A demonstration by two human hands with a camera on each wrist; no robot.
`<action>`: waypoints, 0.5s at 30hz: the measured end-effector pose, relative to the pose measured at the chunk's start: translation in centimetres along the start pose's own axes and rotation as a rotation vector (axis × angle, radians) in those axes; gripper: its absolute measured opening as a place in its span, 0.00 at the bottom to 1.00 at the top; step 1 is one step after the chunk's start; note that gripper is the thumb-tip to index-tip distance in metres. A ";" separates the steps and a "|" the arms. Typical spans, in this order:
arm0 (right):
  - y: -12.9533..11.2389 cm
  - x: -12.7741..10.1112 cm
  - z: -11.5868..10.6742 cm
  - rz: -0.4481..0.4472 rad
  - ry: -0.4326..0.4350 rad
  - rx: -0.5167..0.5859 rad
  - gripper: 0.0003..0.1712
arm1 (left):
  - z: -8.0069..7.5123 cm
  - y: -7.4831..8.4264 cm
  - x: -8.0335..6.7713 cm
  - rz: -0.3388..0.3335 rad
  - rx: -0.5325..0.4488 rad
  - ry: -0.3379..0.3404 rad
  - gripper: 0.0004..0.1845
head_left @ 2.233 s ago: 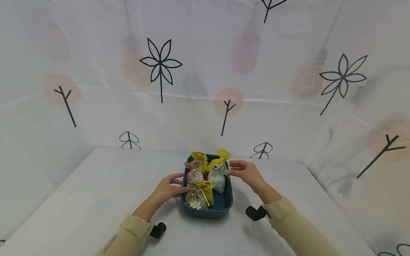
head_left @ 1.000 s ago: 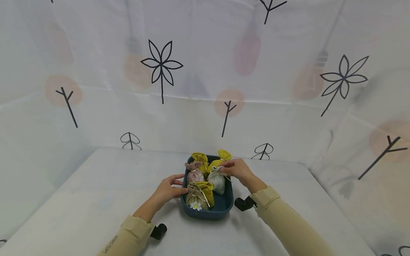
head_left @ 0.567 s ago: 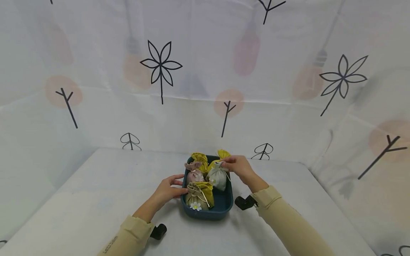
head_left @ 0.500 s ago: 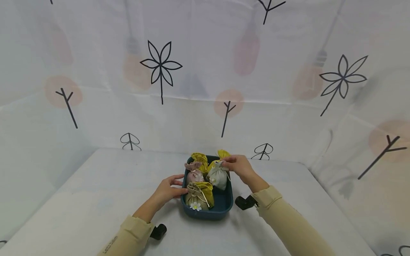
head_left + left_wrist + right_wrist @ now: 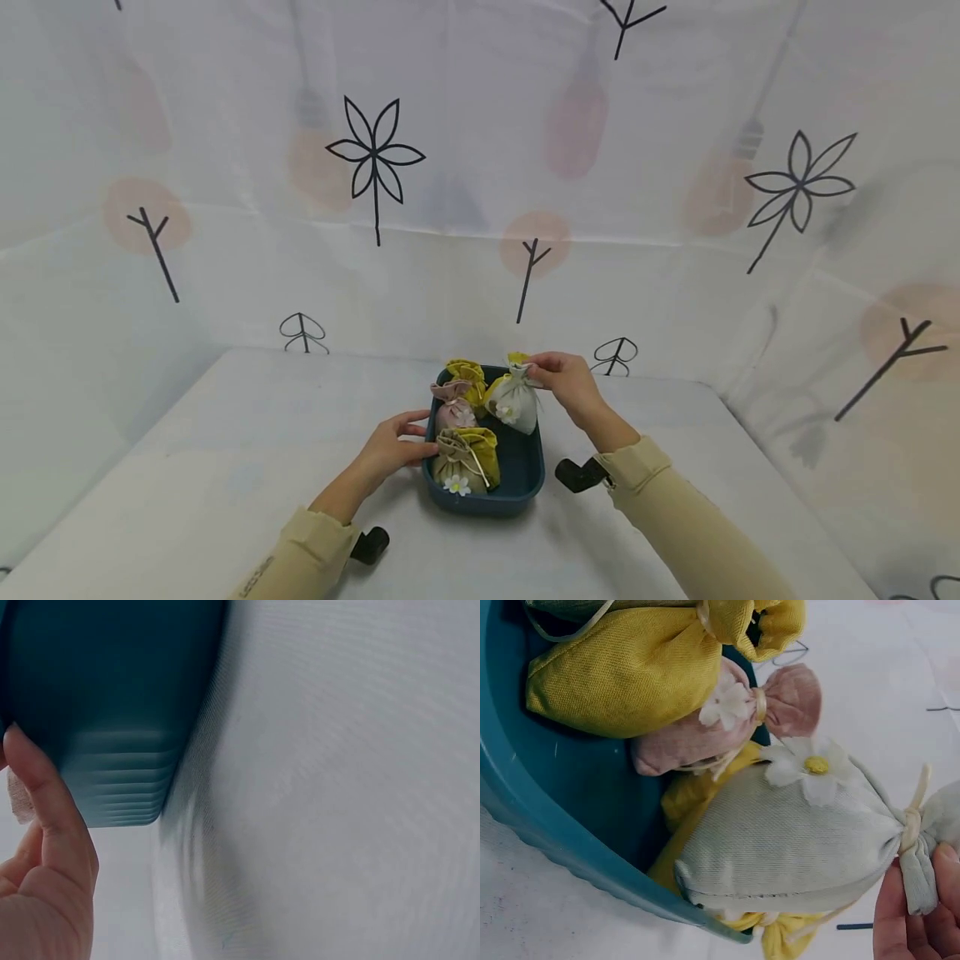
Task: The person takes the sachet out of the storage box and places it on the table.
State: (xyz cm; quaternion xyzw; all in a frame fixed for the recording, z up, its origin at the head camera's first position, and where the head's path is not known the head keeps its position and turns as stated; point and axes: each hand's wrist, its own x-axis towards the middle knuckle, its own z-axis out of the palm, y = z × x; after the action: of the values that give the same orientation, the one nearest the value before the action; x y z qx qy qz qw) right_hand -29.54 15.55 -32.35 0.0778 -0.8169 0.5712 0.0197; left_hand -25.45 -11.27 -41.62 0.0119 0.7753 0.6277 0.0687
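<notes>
1 pale green pouch [image 5: 514,404] had risen clear above the blue tub [image 5: 525,486], its neck pinched by right hand [image 5: 567,385] fingers; left hand [image 5: 390,447] fingers still braced the tub's wall on the table [image 5: 225,467].

the right hand [image 5: 564,383] has closed its grip on the pale green pouch [image 5: 516,403] and raised it above the basin [image 5: 525,475].

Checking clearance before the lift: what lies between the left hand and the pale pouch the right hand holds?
In the head view, the tub wall and the pink pouch lie between the left hand and the pale pouch.
</notes>
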 end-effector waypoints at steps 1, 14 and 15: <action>-0.1 0.0 -0.1 -0.006 0.004 -0.001 0.12 | 0.0 -0.1 0.0 -0.003 -0.003 0.001 0.34; -0.5 -0.6 -1.8 -0.051 0.057 0.004 0.13 | -0.1 -0.2 0.0 0.003 -0.004 0.001 0.34; -0.5 -0.6 -2.0 -0.054 0.062 -0.002 0.13 | -0.1 -0.2 0.0 0.003 -0.004 0.002 0.34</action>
State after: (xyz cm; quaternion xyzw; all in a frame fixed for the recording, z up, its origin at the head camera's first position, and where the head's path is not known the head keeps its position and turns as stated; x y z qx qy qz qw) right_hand -28.99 17.28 -31.31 0.0821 -0.8141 0.5716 0.0606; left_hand -25.43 -11.42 -41.78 0.0124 0.7740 0.6295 0.0669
